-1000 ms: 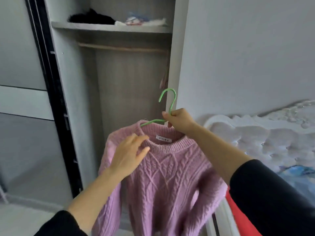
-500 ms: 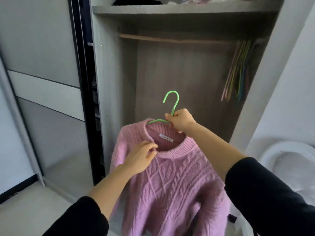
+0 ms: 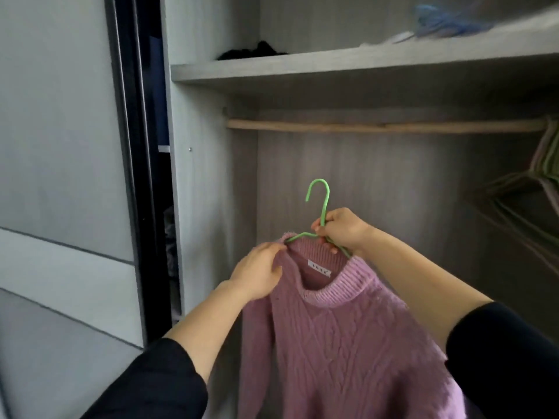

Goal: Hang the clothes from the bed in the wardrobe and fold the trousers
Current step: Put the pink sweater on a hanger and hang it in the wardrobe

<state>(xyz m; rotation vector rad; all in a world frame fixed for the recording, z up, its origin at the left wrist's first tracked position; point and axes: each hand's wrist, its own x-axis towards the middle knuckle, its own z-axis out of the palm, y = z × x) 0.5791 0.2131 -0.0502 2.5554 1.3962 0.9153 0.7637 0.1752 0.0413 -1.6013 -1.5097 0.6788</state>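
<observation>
A pink cable-knit sweater [image 3: 348,343] hangs on a green hanger [image 3: 323,204] in front of the open wardrobe. My right hand [image 3: 341,229] grips the hanger just below its hook. My left hand [image 3: 260,272] holds the sweater's left shoulder by the collar. The hook points up and stands well below the wooden rail [image 3: 384,127], which is bare in its left and middle part.
Several empty hangers [image 3: 541,176] hang at the rail's right end. A shelf [image 3: 348,66] above the rail carries dark cloth [image 3: 251,52] and blue items [image 3: 447,21]. The sliding door [image 3: 60,192] and its dark frame stand to the left.
I have come closer to the wardrobe and the view has tilted up. The sweater on its hanger has moved in toward the rail. My left hand shifted from the collar front to the left shoulder.
</observation>
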